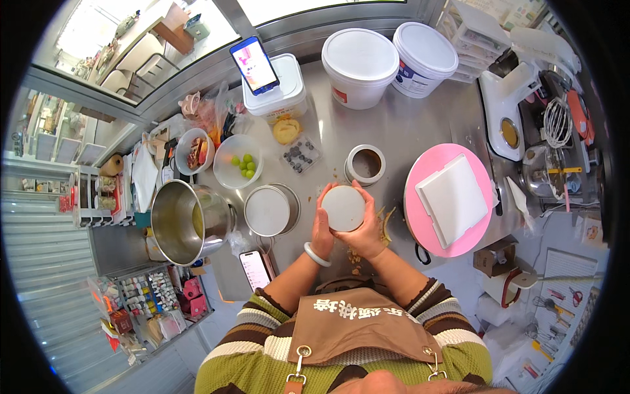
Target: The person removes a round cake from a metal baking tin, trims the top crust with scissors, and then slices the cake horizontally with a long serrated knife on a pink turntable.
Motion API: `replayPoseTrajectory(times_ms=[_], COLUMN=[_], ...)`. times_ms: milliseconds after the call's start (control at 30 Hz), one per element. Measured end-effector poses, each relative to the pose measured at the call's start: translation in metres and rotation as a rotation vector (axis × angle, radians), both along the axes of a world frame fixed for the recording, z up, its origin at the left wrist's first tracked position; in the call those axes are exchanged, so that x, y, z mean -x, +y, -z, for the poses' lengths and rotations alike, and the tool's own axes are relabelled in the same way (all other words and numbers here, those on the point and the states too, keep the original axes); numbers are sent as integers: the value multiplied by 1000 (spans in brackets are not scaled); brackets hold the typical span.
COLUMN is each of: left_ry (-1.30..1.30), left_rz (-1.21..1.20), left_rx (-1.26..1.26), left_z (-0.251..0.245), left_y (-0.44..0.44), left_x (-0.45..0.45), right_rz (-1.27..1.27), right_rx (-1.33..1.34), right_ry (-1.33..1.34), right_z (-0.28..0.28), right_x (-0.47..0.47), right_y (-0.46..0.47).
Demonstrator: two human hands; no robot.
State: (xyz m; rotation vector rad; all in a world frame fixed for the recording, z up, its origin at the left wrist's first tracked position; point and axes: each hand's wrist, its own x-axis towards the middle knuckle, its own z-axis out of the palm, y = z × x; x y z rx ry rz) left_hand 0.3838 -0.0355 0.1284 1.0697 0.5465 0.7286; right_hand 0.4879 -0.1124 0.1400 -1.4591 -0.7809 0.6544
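Between my left hand (323, 227) and my right hand (368, 227) is a round, pale metal disc (343, 208), apparently a cake tin or its base, held flat side up. Just beyond it stands a small round metal tin (365, 165) with a brown inside. A larger round cake tin (267, 210) sits left of my hands. Crumbs and cake scraps (386, 226) lie beside and below my right hand. Farther right, a white square board or lid (454, 199) rests on a pink round turntable (412, 182).
A deep steel pot (178, 221), a bowl of green grapes (238, 161) and a blueberry box (301, 154) stand left. White buckets (361, 69) are at the back, a stand mixer (502, 108) at right. One phone (255, 270) lies near the front edge; another leans on a tub (290, 83).
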Motion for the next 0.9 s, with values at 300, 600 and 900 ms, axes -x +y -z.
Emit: replayPoseTrajectory(times_ms=[300,600,900], left_ry=[55,-153,-535], left_rz=[65,-174,102], left_rx=[-17,336,705], left_z=[19,-9,-1], left_y=[4,9,25], left_x=[10,-16,-5], right_rz=[-126,-160,-191], right_rx=[-76,-62,-246], right_ry=[325,-88,328], right_z=[-6,0,-18], right_x=[2,-10,22], right_y=[-11,-7,-10])
